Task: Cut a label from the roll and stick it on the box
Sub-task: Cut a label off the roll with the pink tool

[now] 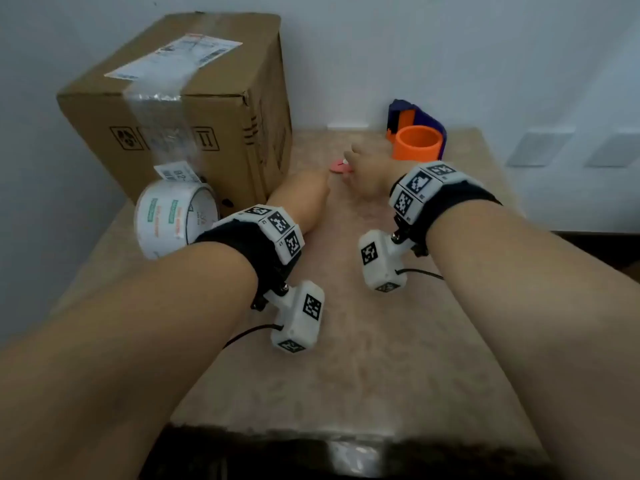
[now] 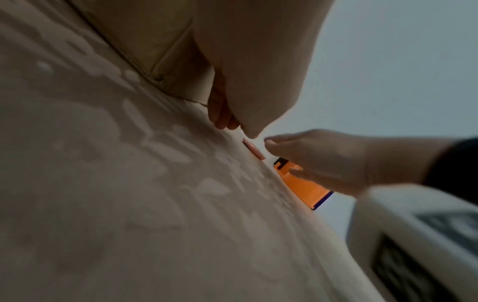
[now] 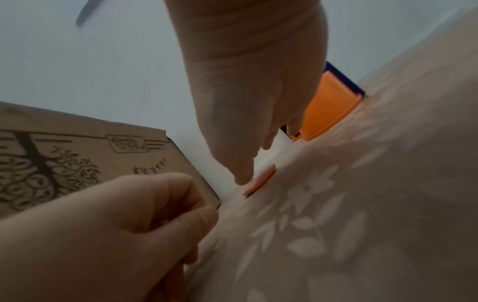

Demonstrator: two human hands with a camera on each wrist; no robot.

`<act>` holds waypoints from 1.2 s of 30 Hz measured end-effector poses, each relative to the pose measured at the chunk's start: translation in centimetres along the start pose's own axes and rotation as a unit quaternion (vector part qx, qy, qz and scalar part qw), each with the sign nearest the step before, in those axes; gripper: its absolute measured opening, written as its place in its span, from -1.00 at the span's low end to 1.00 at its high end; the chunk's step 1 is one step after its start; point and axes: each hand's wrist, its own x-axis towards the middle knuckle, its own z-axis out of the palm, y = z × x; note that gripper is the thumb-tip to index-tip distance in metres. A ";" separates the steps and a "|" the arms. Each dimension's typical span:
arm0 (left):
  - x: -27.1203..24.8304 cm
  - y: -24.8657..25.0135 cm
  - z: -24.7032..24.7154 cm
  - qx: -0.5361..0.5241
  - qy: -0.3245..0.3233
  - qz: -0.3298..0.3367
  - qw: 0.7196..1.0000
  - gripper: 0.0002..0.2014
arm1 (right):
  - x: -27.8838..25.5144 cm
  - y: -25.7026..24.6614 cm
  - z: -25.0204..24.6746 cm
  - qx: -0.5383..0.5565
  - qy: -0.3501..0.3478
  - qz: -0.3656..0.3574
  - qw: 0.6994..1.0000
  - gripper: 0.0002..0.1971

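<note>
1. Roll [image 1: 173, 220] of printed labels stands on edge at the desk's [image 1: 346, 358] left side, against the cardboard box [image 1: 180, 109]; a loose end sticks up from it, seemingly uncut, though blur leaves that unsure.
2. Box stands at the back left. It already carries a shipping label taped on top, but I see no fresh label from the roll on it, so both cutting and sticking appear left to do.
3. Left hand [image 1: 304, 192] lies low on the desk beside the box's near corner, fingers curled into a loose fist and holding nothing.
4. Right hand [image 1: 367, 168] reaches forward, palm down, fingers [image 3: 243, 175] extended with a tip touching a small flat pink cutter [image 3: 260, 179] on the desk; no grip closed yet.
5. Orange-and-blue tape dispenser [image 1: 415, 140] sits at the back right, untouched.
</note>
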 end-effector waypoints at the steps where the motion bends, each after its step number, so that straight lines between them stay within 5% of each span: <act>1: -0.1 0.0 -0.2 -0.003 -0.011 -0.005 1.000 -0.74 | 0.1 -0.2 -0.1 -0.002 -0.008 -0.004 1.000 -0.54; 11: -0.7 -0.1 -0.1 -0.013 0.001 0.013 1.000 -0.74 | -1.7 0.0 -1.2 0.034 -0.052 0.004 0.998 -0.55; 20: -5.6 -0.6 -1.4 -0.034 0.003 0.050 0.998 -0.82 | -7.2 -2.4 -0.2 -0.025 0.045 0.025 0.998 -0.79; 23: -7.3 -1.0 -3.2 -0.039 0.014 0.045 0.998 -0.78 | -9.4 -2.8 0.2 0.012 0.083 0.053 0.995 -0.71; 26: -8.7 -1.3 -4.9 -0.048 0.043 0.054 0.996 -0.79 | -11.5 -3.6 -0.9 0.052 0.016 0.078 0.995 -0.71; 32: -11.7 -1.6 -8.8 -0.045 0.105 0.058 0.992 -0.79 | -14.5 -6.5 -5.0 0.289 0.051 0.052 0.955 -0.73; 36: -13.8 -3.3 -11.6 -0.063 0.157 0.051 0.984 -0.82 | -15.8 -9.1 -6.7 0.311 0.101 0.002 0.945 -0.69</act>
